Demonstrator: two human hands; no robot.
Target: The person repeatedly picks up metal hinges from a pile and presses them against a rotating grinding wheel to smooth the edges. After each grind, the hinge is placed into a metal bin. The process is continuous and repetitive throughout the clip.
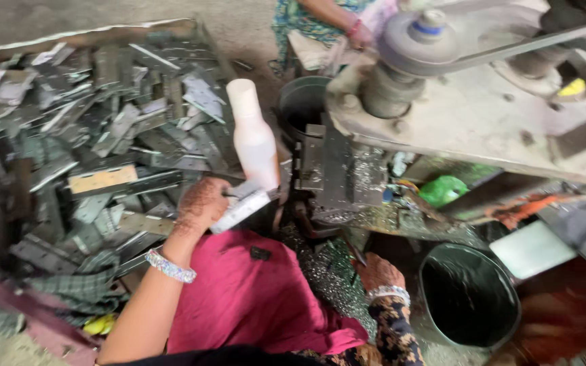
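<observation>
Left hand (201, 203): fingers closed around a flat pale metal strip (242, 209), held just below a white plastic bottle (252, 139) that stands upright beside it. Right hand (378, 272): lowered near the floor, fingers curled; whether they grip anything cannot be told. It sits just left of a black bucket (469, 298). Left of the left hand, a heap of grey metal strips (103, 135) lies piled. Ahead, a belt-driven press machine (469, 102); another person's hand (359, 34) at its far edge.
</observation>
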